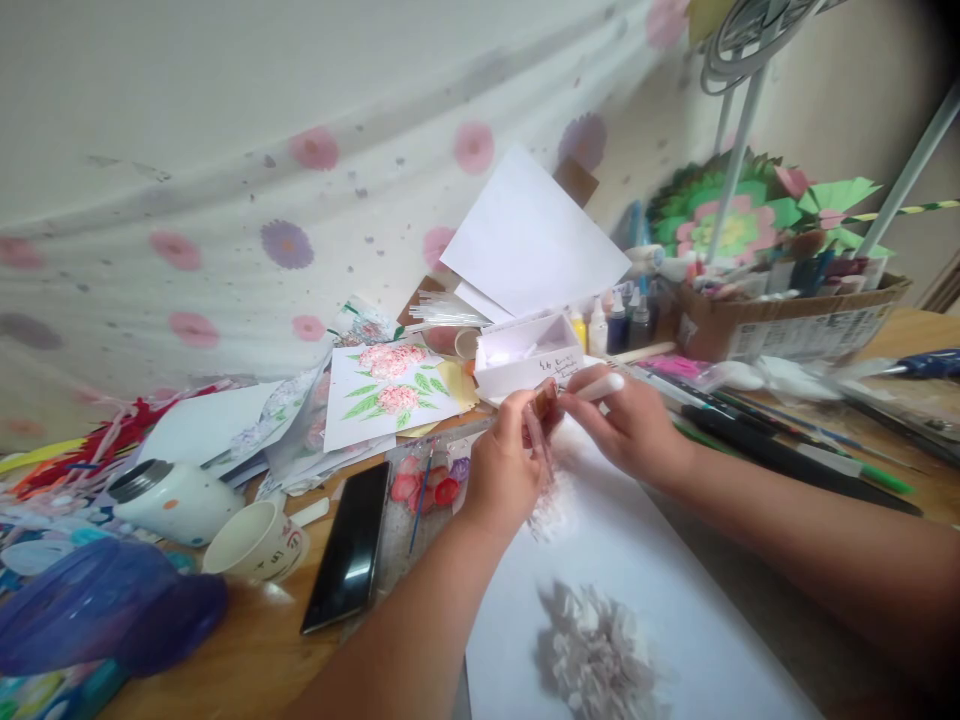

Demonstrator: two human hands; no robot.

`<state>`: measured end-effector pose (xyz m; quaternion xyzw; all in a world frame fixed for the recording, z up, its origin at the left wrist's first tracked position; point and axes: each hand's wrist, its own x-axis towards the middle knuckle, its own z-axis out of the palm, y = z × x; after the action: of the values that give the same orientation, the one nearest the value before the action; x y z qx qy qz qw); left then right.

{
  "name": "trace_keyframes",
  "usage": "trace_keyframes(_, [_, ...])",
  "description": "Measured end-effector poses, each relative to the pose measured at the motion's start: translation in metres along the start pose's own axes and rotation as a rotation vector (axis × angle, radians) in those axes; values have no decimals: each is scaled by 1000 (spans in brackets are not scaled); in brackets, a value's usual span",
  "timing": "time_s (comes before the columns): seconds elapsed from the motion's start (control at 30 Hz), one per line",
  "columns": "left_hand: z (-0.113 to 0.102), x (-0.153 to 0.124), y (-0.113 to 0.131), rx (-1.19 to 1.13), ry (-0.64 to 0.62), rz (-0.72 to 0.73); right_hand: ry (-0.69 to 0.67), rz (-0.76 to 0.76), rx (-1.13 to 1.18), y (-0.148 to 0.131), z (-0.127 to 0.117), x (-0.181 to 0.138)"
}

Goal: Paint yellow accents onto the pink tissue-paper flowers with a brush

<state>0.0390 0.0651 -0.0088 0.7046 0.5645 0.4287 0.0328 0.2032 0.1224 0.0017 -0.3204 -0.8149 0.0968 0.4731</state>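
My left hand [504, 468] is raised over a white sheet [637, 570] and pinches a small brown piece [545, 402] between thumb and fingers. My right hand [628, 425] meets it from the right, fingers closed round a white pen-like tool [604, 386] whose tip touches the brown piece. On the sheet below lie a grey-white paper flower [596, 650] and a smaller pale one [551, 510]. A white open box [525, 362] stands just behind the hands.
A black phone [348, 545], a white cup [255, 542] and a white jar [172, 498] lie to the left. A flower painting [390, 392] is behind them. Paint bottles [611, 325], a cardboard box of craft supplies [795, 325] and pens [787, 455] crowd the right.
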Motion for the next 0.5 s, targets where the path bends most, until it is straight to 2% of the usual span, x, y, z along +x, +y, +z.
trace_keyframes(0.5, [0,1,-1,-16,-3,46,-107,71,73,1,4,0])
